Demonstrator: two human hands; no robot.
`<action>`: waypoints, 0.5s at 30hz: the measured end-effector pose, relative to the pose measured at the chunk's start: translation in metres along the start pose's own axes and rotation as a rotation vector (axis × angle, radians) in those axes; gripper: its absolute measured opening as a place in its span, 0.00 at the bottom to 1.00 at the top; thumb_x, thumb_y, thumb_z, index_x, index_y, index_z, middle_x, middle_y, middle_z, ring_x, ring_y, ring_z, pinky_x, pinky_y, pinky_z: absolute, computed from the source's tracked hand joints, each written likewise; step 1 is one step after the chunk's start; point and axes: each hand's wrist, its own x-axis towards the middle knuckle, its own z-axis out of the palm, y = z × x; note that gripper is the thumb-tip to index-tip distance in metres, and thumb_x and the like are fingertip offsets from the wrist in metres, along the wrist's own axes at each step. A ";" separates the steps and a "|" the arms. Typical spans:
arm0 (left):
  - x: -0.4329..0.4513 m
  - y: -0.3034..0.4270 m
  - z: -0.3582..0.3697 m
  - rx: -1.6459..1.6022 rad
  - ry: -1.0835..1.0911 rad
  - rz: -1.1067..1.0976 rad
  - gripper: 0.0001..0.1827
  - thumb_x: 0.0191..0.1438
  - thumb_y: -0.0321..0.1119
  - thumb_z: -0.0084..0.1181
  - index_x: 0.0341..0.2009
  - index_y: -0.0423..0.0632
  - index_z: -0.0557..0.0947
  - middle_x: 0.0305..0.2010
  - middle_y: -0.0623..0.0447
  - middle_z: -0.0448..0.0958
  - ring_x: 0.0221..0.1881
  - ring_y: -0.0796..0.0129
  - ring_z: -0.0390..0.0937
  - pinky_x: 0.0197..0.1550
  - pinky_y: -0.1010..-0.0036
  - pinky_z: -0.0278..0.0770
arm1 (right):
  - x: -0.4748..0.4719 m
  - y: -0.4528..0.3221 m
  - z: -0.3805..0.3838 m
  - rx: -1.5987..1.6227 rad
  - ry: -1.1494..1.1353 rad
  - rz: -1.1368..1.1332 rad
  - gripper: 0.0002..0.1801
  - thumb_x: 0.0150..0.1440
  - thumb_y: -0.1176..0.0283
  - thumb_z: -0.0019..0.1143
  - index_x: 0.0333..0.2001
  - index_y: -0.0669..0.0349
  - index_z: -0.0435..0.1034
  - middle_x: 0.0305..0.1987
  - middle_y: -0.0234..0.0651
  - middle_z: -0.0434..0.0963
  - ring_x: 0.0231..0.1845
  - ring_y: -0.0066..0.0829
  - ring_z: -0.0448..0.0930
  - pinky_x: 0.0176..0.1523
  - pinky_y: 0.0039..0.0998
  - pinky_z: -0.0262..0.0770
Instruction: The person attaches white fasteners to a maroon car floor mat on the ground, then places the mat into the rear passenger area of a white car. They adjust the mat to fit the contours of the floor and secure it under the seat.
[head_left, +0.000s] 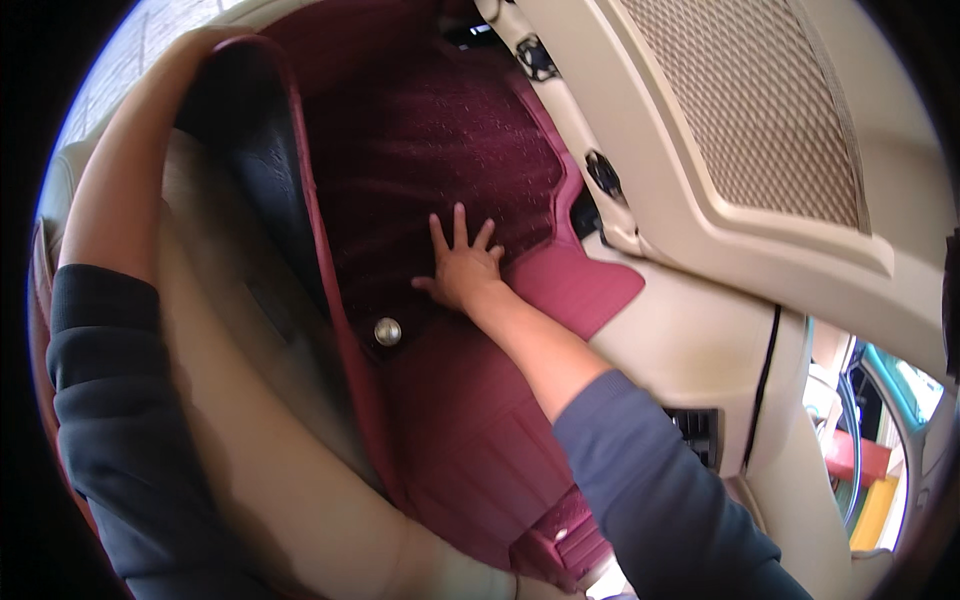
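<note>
A maroon car floor mat (472, 427) lines the footwell, topped by a dark wine-coloured carpet layer (427, 150) with pale specks of debris. On this carpet my right hand (466, 274) rests palm down, fingers spread, holding nothing. A round metal snap fastener (388, 331) is set at the carpet's corner, left of that hand. The mat's left side stands raised, showing its black underside (262, 165) and pink-red trimmed edge. My left hand (221, 36) bends over the top of this raised side at the upper left; its fingers are hidden.
A beige seat (292, 457) borders the mat on the left. To the right is a tan panel with a mesh pocket (765, 112), above dark mounting fittings (602, 174). A beige console (690, 337) carries a black air vent (697, 433), partly behind my right sleeve.
</note>
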 end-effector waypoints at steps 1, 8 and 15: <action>-0.006 0.002 0.001 0.004 -0.011 -0.002 0.42 0.45 0.39 0.72 0.68 0.52 0.75 0.69 0.45 0.74 0.67 0.62 0.73 0.68 0.67 0.70 | 0.002 0.001 -0.004 -0.006 -0.051 0.002 0.59 0.59 0.36 0.59 0.81 0.43 0.34 0.85 0.48 0.30 0.81 0.71 0.43 0.73 0.66 0.55; 0.000 0.001 0.014 -0.012 0.001 0.001 0.42 0.47 0.45 0.70 0.68 0.52 0.76 0.69 0.46 0.74 0.67 0.62 0.73 0.68 0.67 0.69 | -0.002 0.014 -0.019 -0.098 -0.172 -0.034 0.63 0.57 0.39 0.63 0.81 0.41 0.29 0.85 0.44 0.21 0.82 0.69 0.38 0.72 0.68 0.57; 0.000 -0.007 0.016 0.046 -0.038 -0.026 0.42 0.49 0.52 0.68 0.68 0.52 0.76 0.69 0.46 0.74 0.68 0.63 0.72 0.69 0.67 0.68 | -0.038 -0.018 0.037 -0.069 -0.257 0.158 0.61 0.60 0.34 0.53 0.81 0.51 0.29 0.84 0.54 0.22 0.80 0.74 0.36 0.73 0.76 0.41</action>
